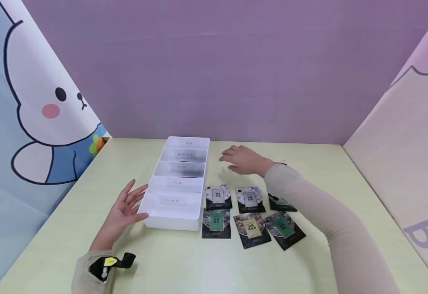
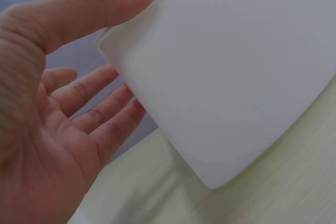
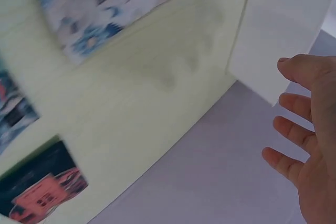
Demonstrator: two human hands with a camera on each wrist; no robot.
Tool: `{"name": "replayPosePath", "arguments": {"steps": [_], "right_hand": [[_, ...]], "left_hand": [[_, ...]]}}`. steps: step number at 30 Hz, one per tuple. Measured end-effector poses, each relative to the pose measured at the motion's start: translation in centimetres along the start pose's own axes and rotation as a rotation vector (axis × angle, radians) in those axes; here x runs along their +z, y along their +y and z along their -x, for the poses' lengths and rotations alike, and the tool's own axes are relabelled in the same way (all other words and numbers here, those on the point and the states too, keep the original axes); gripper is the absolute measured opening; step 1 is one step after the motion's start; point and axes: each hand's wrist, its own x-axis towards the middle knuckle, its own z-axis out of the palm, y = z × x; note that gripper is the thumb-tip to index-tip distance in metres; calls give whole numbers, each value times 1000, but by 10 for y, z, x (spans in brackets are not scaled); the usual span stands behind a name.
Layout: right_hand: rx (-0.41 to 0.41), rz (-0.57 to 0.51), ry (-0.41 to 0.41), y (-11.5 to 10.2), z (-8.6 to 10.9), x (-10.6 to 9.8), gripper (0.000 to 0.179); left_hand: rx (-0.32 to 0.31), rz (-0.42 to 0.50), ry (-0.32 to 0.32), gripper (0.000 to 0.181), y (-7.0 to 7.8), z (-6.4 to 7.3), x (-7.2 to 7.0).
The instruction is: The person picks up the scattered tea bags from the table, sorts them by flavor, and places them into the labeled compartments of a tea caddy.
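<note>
Six dark rectangular packets (image 1: pixel 250 199) are lying at four o'clock from the white plastic five-compartment tray (image 1: pixel 173 223). Your loose left hand (image 1: pixel 123 208) is touching its seven-o'clock corner; your relaxed, empty right hand (image 1: pixel 247 159), seemingly preparing a pickup, is needing a six-o'clock reach.

One packet (image 1: pixel 282 206) partly behind a sleeve (image 1: pixel 311 204)

Tray (image 1: pixel 172 223) on the table (image 1: pixel 177 261) — packets (image 1: pixel 250 200) to its right.

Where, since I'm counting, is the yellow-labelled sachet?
In the head view, the yellow-labelled sachet lies right of the divided tray, in the near row between two green-labelled sachets.
</note>
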Motion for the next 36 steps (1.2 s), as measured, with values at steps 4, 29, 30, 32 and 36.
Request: {"name": "replayPosePath", "arguments": {"steps": [4,29,30,32,36], "right_hand": [[20,-1,-27,14,10,7,49],[495,-202,-194,101,99,40,67],[507,-221,-200,101,101,40,68],[529,-259,-225,101,106,40,72],[564,-346,-259,102,114,46,79]], "left_hand": [[5,-4,-5,105,0,0,0],[31,18,-14,103,2,1,4],[32,18,-14,103,2,1,4],[28,13,-11,104,2,1,3],[23,11,-14,105,0,1,1]]}}
